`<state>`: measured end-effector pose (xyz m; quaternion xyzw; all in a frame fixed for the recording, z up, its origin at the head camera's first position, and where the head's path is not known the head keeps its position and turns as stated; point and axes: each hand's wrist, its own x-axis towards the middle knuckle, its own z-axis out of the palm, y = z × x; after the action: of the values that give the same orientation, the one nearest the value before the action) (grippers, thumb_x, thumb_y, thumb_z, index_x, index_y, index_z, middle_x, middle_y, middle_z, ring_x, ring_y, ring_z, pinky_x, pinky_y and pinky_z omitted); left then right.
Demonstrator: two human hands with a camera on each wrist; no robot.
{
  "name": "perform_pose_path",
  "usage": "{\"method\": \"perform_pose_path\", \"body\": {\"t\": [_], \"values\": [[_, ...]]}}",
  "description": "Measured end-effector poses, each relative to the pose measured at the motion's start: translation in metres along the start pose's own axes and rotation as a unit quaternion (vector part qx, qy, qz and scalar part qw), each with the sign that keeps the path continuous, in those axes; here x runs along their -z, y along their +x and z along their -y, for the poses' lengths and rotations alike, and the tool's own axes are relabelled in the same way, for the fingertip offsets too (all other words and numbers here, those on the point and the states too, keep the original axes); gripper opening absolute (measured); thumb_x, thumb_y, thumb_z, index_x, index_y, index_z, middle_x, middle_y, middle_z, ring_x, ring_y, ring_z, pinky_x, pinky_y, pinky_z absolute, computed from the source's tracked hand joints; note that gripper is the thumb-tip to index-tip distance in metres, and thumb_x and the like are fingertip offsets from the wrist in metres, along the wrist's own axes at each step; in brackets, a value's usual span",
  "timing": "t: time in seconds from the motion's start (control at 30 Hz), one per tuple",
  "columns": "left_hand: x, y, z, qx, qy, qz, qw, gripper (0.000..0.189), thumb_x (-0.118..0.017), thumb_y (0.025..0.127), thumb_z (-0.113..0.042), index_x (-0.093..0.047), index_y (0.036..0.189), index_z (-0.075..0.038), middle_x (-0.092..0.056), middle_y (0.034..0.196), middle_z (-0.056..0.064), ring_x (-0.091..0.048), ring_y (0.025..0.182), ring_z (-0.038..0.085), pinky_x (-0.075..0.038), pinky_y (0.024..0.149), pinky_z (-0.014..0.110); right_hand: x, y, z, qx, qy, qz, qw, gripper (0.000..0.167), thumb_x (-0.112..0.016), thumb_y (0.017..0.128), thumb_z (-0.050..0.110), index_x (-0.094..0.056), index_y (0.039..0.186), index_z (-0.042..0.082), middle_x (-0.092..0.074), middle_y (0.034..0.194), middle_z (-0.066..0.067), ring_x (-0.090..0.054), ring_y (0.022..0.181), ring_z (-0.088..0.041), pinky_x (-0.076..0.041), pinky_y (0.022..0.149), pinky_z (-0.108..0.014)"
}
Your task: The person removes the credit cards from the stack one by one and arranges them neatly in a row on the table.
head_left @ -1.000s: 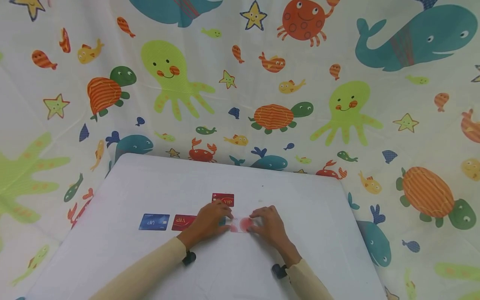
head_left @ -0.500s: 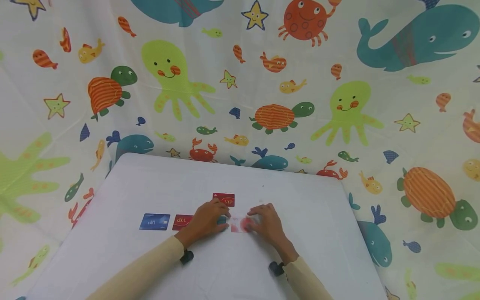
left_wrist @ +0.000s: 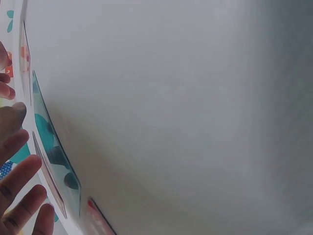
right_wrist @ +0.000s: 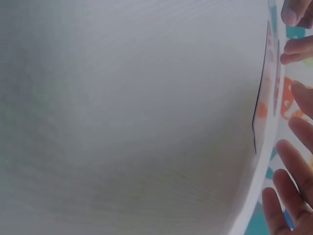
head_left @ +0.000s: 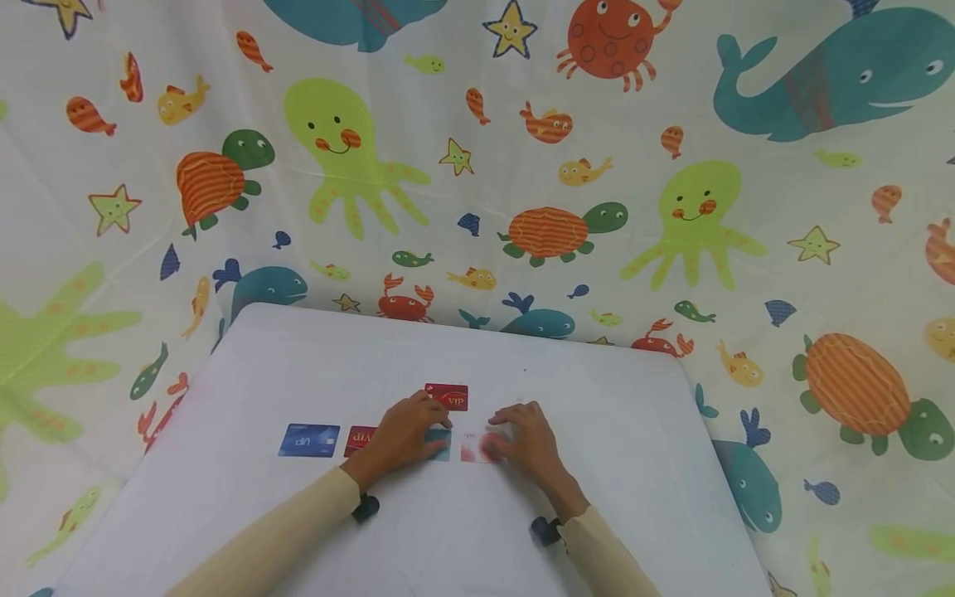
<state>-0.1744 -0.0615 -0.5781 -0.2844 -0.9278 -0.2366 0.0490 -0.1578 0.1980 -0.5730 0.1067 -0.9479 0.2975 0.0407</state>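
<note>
My left hand (head_left: pixel 406 427) is over a teal-patterned card (head_left: pixel 443 448), hiding its left part. In the left wrist view its fingers (left_wrist: pixel 22 178) are spread, and the whole teal card (left_wrist: pixel 53 142) shows beside them on the table. A white card with pink-red circles (head_left: pixel 472 448) lies just to the right, with a narrow gap between the two. Over that card's right end is my right hand (head_left: pixel 533 439), its fingers loosely bent. The right wrist view shows these fingers (right_wrist: pixel 288 196) apart, off the pink card (right_wrist: pixel 264 93), gripping nothing.
Farther left in the same row lie a red VIP card (head_left: pixel 357 440), partly behind the left hand, and a blue VIP card (head_left: pixel 309 441). Another red VIP card (head_left: pixel 453 397) lies behind the row. The white table (head_left: pixel 634 481) ends at a sea-animal curtain (head_left: pixel 477 166).
Both hands were at the pink card's two ends. The left hand has drawn back leftward, uncovering more of the teal card; the right hand's fingertips have come off the pink card's edge.
</note>
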Motion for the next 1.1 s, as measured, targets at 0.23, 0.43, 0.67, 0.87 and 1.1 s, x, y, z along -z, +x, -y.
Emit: {"method": "perform_pose_path", "body": {"t": [0.23,0.43,0.67,0.87,1.1], "values": [[0.004,-0.001,0.001,0.003,0.007,0.002,1.0,0.036,-0.093,0.08,-0.035,-0.083,0.112,-0.021,-0.08,0.118,-0.002,-0.066,0.111,0.019,-0.063,0.093,0.04,-0.001,0.002,0.002,-0.003,-0.003,0.002,1.0,0.027,-0.089,0.087,0.035,-0.082,0.111,0.025,-0.076,0.117,0.006,-0.06,0.113,-0.016,-0.061,0.098,-0.04],[0.006,-0.001,0.005,0.01,0.009,0.004,0.9999,0.035,-0.093,0.081,-0.037,-0.083,0.112,-0.022,-0.08,0.117,-0.004,-0.066,0.109,0.017,-0.063,0.094,0.039,-0.001,0.005,0.003,-0.025,-0.003,0.018,0.9995,0.029,-0.09,0.086,0.035,-0.082,0.112,0.027,-0.074,0.119,0.007,-0.059,0.116,-0.016,-0.06,0.1,-0.039],[0.007,-0.002,0.01,0.012,0.012,-0.002,0.9999,0.035,-0.093,0.082,-0.036,-0.083,0.113,-0.023,-0.081,0.117,-0.004,-0.067,0.108,0.017,-0.063,0.093,0.038,-0.003,0.008,0.007,-0.035,0.007,0.029,0.9989,0.028,-0.089,0.087,0.032,-0.081,0.114,0.027,-0.073,0.121,0.006,-0.059,0.117,-0.017,-0.059,0.103,-0.041],[0.008,-0.002,0.014,0.015,0.015,-0.001,0.9998,0.037,-0.092,0.082,-0.037,-0.083,0.114,-0.023,-0.08,0.119,-0.004,-0.067,0.108,0.018,-0.063,0.092,0.039,-0.003,0.008,0.012,-0.037,0.011,0.033,0.9987,0.027,-0.089,0.087,0.031,-0.081,0.113,0.026,-0.073,0.121,0.005,-0.06,0.116,-0.018,-0.059,0.102,-0.041],[0.008,-0.003,0.02,0.026,0.015,-0.003,0.9995,0.037,-0.092,0.082,-0.038,-0.083,0.114,-0.024,-0.08,0.12,-0.005,-0.067,0.108,0.017,-0.063,0.092,0.037,-0.006,0.009,0.013,-0.048,0.01,0.044,0.9979,0.028,-0.089,0.086,0.033,-0.081,0.113,0.028,-0.072,0.121,0.006,-0.059,0.115,-0.016,-0.059,0.102,-0.039]]}}
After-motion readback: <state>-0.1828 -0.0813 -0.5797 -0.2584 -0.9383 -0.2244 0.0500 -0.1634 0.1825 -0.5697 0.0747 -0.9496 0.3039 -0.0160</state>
